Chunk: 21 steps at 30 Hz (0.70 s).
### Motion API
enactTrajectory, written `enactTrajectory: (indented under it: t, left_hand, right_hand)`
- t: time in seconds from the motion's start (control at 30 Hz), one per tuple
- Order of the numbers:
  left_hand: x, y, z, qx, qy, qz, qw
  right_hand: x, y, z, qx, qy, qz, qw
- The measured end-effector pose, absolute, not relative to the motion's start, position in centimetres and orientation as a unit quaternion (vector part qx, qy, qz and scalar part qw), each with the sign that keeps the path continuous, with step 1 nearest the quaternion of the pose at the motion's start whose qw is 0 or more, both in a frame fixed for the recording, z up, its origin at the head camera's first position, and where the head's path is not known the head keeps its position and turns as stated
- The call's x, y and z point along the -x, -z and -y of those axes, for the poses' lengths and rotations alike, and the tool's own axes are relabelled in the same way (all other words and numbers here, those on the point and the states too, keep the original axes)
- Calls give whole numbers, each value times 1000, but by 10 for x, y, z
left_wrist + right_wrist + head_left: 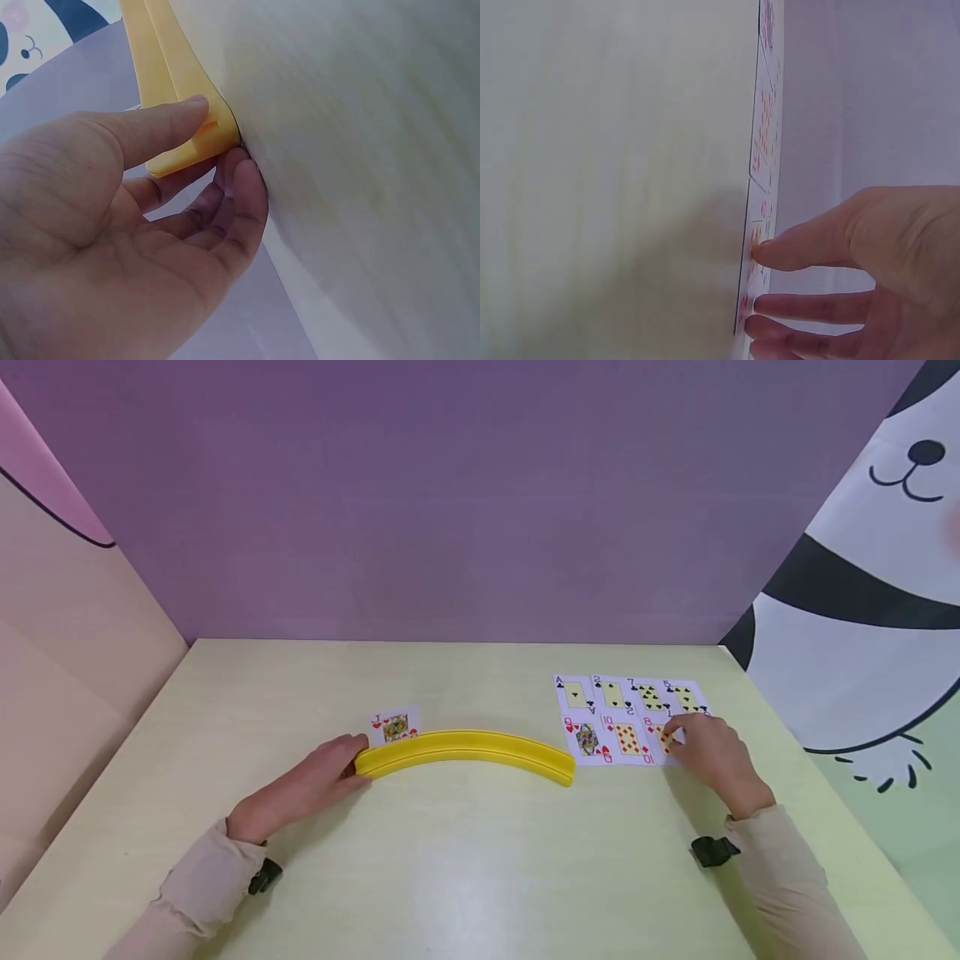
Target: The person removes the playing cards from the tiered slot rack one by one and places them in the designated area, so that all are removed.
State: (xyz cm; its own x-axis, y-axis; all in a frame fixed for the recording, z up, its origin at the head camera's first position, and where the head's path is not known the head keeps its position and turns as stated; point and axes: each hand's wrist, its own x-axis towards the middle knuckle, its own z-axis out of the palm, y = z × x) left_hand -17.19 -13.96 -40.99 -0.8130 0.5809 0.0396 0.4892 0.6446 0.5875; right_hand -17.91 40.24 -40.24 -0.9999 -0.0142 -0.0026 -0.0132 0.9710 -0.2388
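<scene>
My left hand (318, 781) grips the left end of a yellow curved card holder (465, 745), thumb on its near side and fingers behind and beneath, as the left wrist view shows. Behind the holder's left part shows a jack of hearts card (395, 727); its lower edge is hidden. At the right, my right hand (712, 756) touches the lower row of cards, thumb and fingertips spread apart on an eight of diamonds card (660, 739) and the spot beside it. In the right wrist view the thumb (802, 244) rests on a card face. What lies under the hand is partly hidden.
Beside the eight lie a ten of diamonds (627, 739) and a queen of hearts (587, 739). Above them runs a row of clubs and spades, beginning with an ace (574, 695). The pale table (450, 860) meets a purple wall (450, 510) behind.
</scene>
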Motion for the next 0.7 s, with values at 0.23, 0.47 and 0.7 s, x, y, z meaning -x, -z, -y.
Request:
enactTrajectory:
  t: [0.23, 0.47, 0.7]
  left_hand:
    - [174, 410, 140, -297, -301, -903, 81]
    - [174, 411, 140, -295, -313, -898, 89]
    - [175, 413, 140, -292, -309, -901, 92]
  right_hand:
    - [176, 396, -397, 4, 123, -992, -7]
    - [173, 385, -382, 19, 120, -992, -46]
    - [174, 370, -353, 72, 124, -986, -90]
